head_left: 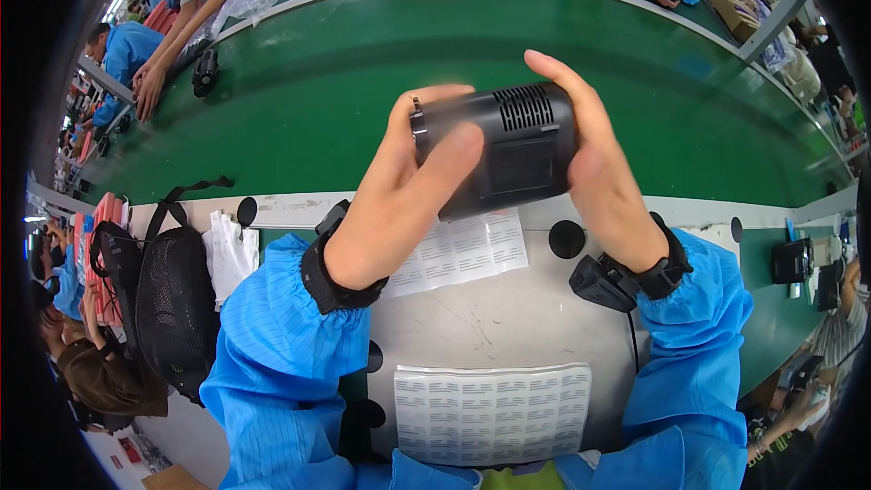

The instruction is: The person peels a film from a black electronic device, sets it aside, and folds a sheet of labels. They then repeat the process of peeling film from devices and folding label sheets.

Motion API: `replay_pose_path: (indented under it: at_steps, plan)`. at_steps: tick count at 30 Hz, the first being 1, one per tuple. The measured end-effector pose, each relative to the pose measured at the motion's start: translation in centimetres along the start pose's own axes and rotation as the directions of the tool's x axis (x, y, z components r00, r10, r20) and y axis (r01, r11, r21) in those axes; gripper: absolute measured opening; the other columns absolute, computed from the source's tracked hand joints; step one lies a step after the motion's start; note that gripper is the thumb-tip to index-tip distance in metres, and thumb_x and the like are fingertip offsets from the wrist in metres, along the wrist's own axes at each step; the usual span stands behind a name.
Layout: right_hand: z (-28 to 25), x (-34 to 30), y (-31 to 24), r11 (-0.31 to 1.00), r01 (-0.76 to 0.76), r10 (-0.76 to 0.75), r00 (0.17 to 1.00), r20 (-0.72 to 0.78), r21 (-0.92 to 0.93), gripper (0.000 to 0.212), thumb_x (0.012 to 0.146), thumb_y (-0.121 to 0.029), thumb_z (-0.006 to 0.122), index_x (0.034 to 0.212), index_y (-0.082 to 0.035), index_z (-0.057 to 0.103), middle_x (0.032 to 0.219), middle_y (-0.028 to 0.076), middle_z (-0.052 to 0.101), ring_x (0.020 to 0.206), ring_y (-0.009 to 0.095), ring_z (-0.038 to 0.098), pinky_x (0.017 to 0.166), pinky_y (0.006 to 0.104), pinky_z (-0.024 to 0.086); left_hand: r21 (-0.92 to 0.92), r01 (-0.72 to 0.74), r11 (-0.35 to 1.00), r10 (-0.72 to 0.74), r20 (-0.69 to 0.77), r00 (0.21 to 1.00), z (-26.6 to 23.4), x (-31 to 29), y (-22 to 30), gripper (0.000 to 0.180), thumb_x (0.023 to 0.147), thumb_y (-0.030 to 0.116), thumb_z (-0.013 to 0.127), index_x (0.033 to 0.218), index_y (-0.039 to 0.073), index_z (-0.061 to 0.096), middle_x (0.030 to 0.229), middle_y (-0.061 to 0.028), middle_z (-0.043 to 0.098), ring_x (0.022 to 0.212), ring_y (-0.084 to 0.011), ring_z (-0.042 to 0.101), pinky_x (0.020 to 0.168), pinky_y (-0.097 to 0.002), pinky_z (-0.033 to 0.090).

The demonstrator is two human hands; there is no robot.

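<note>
Both hands hold up a black plastic device (519,166) with rounded edges, a slotted vent and a recessed rectangular panel. My left hand (413,177) grips its left end, thumb across the front and fingers partly hidden behind. Against the right end presses my right hand (594,150), with one digit reaching up past the top edge; its other fingers are hidden behind the device. Below the device, partly covered by my left hand, lies a sheet of printed labels (467,249) on the light work surface (454,327). A stack of label sheets (490,413) rests close to my body.
A green conveyor belt (299,127) crosses ahead, carrying a black device (206,73) near a co-worker's hands (148,91). At left are a black mesh backpack (177,299) and white cloth (229,254). A small black unit (603,283) with a cable sits at my right wrist.
</note>
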State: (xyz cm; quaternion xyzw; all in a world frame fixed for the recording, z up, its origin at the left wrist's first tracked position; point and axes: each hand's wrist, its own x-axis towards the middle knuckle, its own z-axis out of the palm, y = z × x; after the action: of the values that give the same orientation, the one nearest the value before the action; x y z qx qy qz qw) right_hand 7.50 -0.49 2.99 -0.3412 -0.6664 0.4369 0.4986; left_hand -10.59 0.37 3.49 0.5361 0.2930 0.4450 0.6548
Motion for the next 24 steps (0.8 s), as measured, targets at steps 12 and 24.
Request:
replay_pose_path:
  at_steps: [12, 24]
  plan:
    - [-10.1, 2.9, 7.9, 0.942, -0.222, 0.067, 0.858, -0.509, -0.251, 0.054, 0.085, -0.028, 0.061, 0.128, -0.008, 0.035, 0.109, 0.008, 0.047, 0.099, 0.015, 0.047, 0.085, 0.0248, 0.038, 0.951, -0.155, 0.269, -0.355, 0.247, 0.902, -4.5, 1.4, -1.5, 0.051, 0.073, 0.038, 0.071, 0.105, 0.0, 0.056, 0.106, -0.0135, 0.052, 0.105, -0.0242, 0.046, 0.078, -0.0318, 0.045]
    - [-9.6, 3.0, 6.0, 0.755, -0.048, -0.215, 0.924, -0.316, -0.654, 0.054, 0.081, -0.015, 0.064, 0.128, -0.006, 0.038, 0.116, 0.011, 0.049, 0.104, 0.018, 0.049, 0.085, 0.0252, 0.041, 0.871, 0.024, 0.491, -0.384, 0.192, 0.903, -5.0, 2.0, -3.0, 0.042, 0.072, 0.033, 0.072, 0.094, -0.001, 0.06, 0.08, -0.0128, 0.062, 0.072, -0.0198, 0.058, 0.066, -0.0269, 0.046]
